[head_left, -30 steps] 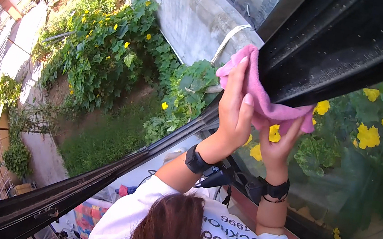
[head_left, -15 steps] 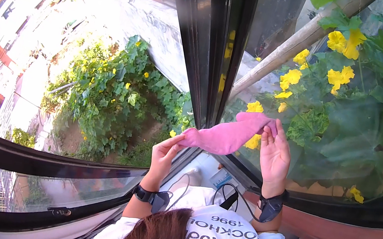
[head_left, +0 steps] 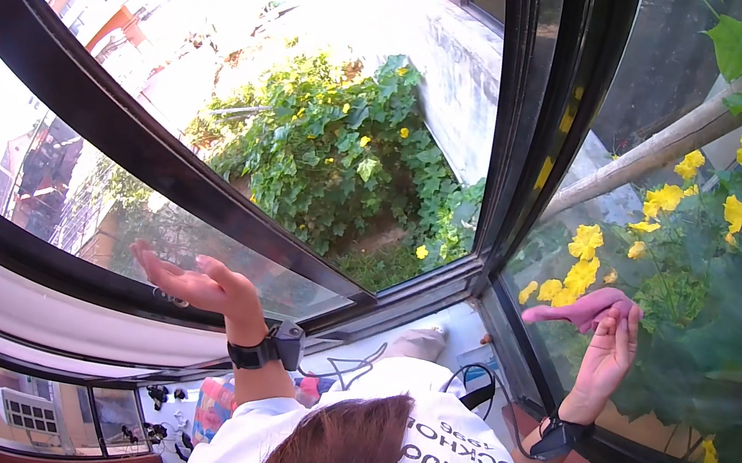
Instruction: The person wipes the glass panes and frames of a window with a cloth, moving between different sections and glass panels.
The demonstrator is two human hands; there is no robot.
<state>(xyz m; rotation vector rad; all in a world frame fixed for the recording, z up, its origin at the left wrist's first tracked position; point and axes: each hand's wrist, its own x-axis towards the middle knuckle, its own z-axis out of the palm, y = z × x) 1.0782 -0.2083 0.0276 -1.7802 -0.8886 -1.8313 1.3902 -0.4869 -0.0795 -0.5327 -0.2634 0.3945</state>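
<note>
A pink sock [head_left: 596, 306] hangs from my right hand [head_left: 605, 361], pinched between fingers and thumb with one end sticking out to the left. It is in front of the right window pane, beside yellow flowers seen through the glass. My left hand [head_left: 203, 284] is raised at the left with the palm turned up and the fingers stretched out, holding nothing. Just under it, partly hidden by the fingers, is a small metal latch [head_left: 171, 298] by the lower window frame. Each wrist wears a dark strap with a small box on it.
Dark window frames [head_left: 173, 184] run along the left and meet in a corner ahead. Cables [head_left: 347, 362] lie on the white sill, near a light-coloured shoe or sock-covered foot [head_left: 419, 342]. Outside grow leafy vines [head_left: 328, 136] with yellow flowers [head_left: 583, 257] and a wooden pole.
My left hand has let go of the sock and swung out to the left, opening up. The sock now dangles crumpled from my right hand alone. The view has turned left.
</note>
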